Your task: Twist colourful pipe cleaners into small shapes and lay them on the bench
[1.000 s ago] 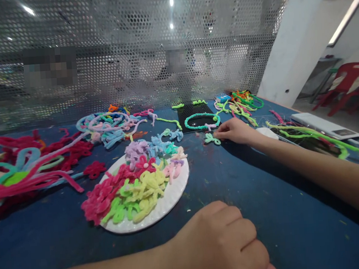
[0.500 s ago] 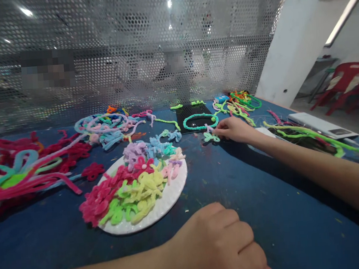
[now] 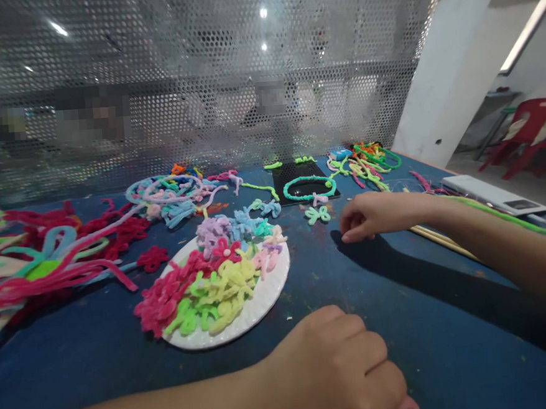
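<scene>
My left hand (image 3: 340, 365) rests on the dark blue table in the foreground, curled into a loose fist; nothing shows sticking out of it, and its palm is hidden. Farther right, my right hand (image 3: 365, 218) hovers low over the tabletop with fingers bent inward and nothing visible in them. Just left of it lies a pale green pipe-cleaner flower (image 3: 318, 214). Behind this flower, a turquoise twisted pipe-cleaner ring (image 3: 297, 196) sits on a black square plate (image 3: 297, 170), with a small lilac pipe-cleaner piece (image 3: 320, 198) at its front edge.
A white plate (image 3: 244, 328) heaped with pipe-cleaner flowers stands left of centre. Red and multicoloured pipe cleaners (image 3: 85, 267) spread at far left. More bundles (image 3: 368, 166) lie at back right. A white device (image 3: 494, 193) and wooden sticks (image 3: 444, 242) are at right. Perforated metal sheet (image 3: 199, 79) borders the back.
My right hand has let go of the small pipe-cleaner pieces by the ring and drawn back toward me and slightly right. My left hand stays in place. The view has shifted slightly.
</scene>
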Motion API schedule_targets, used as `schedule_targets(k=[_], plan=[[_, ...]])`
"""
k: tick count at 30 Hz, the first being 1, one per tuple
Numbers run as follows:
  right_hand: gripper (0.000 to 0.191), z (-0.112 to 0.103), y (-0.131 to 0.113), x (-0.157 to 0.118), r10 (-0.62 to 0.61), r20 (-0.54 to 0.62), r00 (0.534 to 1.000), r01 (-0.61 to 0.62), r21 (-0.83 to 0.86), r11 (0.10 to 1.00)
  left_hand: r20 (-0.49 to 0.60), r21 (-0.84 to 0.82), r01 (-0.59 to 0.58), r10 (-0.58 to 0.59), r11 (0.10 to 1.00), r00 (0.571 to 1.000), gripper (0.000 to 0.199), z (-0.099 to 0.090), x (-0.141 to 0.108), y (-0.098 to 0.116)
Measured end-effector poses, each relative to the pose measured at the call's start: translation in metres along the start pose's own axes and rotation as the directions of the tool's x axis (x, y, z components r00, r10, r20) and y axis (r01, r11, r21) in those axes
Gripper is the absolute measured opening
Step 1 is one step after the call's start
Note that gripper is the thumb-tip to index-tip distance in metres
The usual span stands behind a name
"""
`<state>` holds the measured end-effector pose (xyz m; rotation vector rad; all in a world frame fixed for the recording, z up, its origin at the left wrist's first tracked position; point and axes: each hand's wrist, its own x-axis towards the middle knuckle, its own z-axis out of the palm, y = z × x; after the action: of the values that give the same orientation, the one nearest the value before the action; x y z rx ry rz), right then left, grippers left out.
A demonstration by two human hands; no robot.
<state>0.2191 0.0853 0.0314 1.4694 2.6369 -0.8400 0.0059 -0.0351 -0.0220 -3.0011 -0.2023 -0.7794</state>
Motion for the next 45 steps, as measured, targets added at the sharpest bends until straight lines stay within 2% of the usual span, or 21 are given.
schedule_targets(k=[2, 4, 6, 7, 9, 11, 13, 15, 18, 20, 21, 23, 25, 27, 31, 33, 35, 39, 42, 44, 45], plan=[[0.021, 0.004, -0.009, -0.004, -0.055, -0.218, 0.974, 0.05, -0.031, 0.998, 0.008, 0.003, 0.007, -0.007, 1.0, 1.0, 0.029, 0.0, 0.001, 0.0], [0.013, 0.012, -0.023, -0.014, -0.181, -0.467, 0.865, 0.169, -0.066, 0.983, 0.008, -0.001, 0.036, -0.036, 0.999, 0.999, 0.026, -0.003, 0.001, 0.001], [0.014, 0.025, -0.04, -0.029, -0.328, -0.562, 0.759, 0.371, -0.04, 0.928, -0.006, -0.016, 0.092, -0.092, 0.996, 0.996, 0.022, -0.007, 0.002, 0.002], [0.02, 0.033, -0.048, -0.037, -0.386, -0.52, 0.762, 0.471, 0.037, 0.881, -0.024, -0.023, 0.119, -0.119, 0.993, 0.993, 0.021, -0.01, 0.002, 0.002], [0.026, 0.047, -0.058, -0.052, -0.442, -0.411, 0.797, 0.561, 0.237, 0.793, -0.08, -0.035, 0.174, -0.176, 0.984, 0.981, 0.023, -0.015, 0.002, 0.003], [0.031, 0.058, -0.06, -0.061, -0.46, -0.346, 0.818, 0.567, 0.356, 0.742, -0.168, -0.056, 0.211, -0.218, 0.976, 0.962, 0.025, -0.019, 0.001, 0.003], [0.038, 0.063, -0.052, -0.062, -0.433, -0.287, 0.854, 0.519, 0.425, 0.742, -0.25, -0.093, 0.273, -0.288, 0.958, 0.924, 0.025, -0.021, 0.0, 0.002], [0.04, 0.062, -0.04, -0.058, -0.383, -0.216, 0.898, 0.439, 0.452, 0.776, -0.254, -0.174, 0.386, -0.42, 0.906, 0.871, 0.028, -0.021, 0.002, 0.0], [0.037, 0.056, -0.021, -0.05, -0.312, -0.187, 0.931, 0.362, 0.395, 0.845, -0.046, -0.382, 0.599, -0.662, 0.704, 0.748, 0.032, -0.021, 0.006, -0.004], [0.037, 0.049, -0.01, -0.046, -0.309, -0.257, 0.916, 0.384, 0.338, 0.859, 0.079, -0.485, 0.692, -0.762, 0.534, 0.643, 0.032, -0.02, 0.008, -0.007], [0.035, 0.046, -0.006, -0.045, -0.319, -0.295, 0.901, 0.406, 0.312, 0.859, 0.099, -0.523, 0.714, -0.799, 0.465, 0.593, 0.032, -0.019, 0.008, -0.008], [0.031, 0.039, 0.004, -0.043, -0.343, -0.36, 0.868, 0.446, 0.26, 0.856, 0.099, -0.599, 0.715, -0.852, 0.361, 0.514, 0.032, -0.017, 0.008, -0.011], [0.03, 0.034, 0.012, -0.041, -0.327, -0.398, 0.857, 0.435, 0.222, 0.873, 0.066, -0.681, 0.67, -0.886, 0.297, 0.46, 0.031, -0.015, 0.006, -0.012], [0.034, 0.03, 0.019, -0.039, -0.281, -0.422, 0.862, 0.39, 0.198, 0.899, -0.008, -0.713, 0.62, -0.889, 0.326, 0.458, 0.027, -0.015, 0.005, -0.013], [0.047, 0.028, 0.028, -0.035, -0.136, -0.448, 0.884, 0.231, 0.164, 0.959, -0.293, -0.584, 0.577, -0.811, 0.571, 0.506, 0.026, -0.021, 0.004, -0.015], [0.051, 0.028, 0.032, -0.034, -0.047, -0.472, 0.88, 0.138, 0.159, 0.977, -0.41, -0.534, 0.55, -0.766, 0.642, 0.496, 0.03, -0.025, 0.001, -0.018], [0.05, 0.028, 0.035, -0.034, 0.013, -0.496, 0.868, 0.078, 0.162, 0.984, -0.46, -0.58, 0.469, -0.743, 0.666, 0.487, 0.032, -0.026, -0.003, -0.02], [0.049, 0.028, 0.042, -0.032, 0.085, -0.533, 0.842, 0.015, 0.181, 0.983, -0.389, -0.8, 0.253, -0.791, 0.544, 0.472, 0.031, -0.023, -0.012, -0.02], [0.046, 0.03, 0.043, -0.03, 0.121, -0.588, 0.799, -0.006, 0.194, 0.981, -0.323, -0.846, 0.221, -0.797, 0.485, 0.51, 0.038, -0.019, -0.017, -0.015], [0.04, 0.033, 0.039, -0.03, 0.135, -0.685, 0.716, 0.004, 0.197, 0.98, -0.188, -0.895, 0.245, -0.813, 0.373, 0.552, 0.046, -0.018, -0.015, -0.012], [0.039, 0.036, 0.035, -0.031, 0.123, -0.749, 0.651, 0.029, 0.187, 0.982, -0.081, -0.936, 0.24, -0.824, 0.256, 0.561, 0.05, -0.018, -0.013, -0.011]])
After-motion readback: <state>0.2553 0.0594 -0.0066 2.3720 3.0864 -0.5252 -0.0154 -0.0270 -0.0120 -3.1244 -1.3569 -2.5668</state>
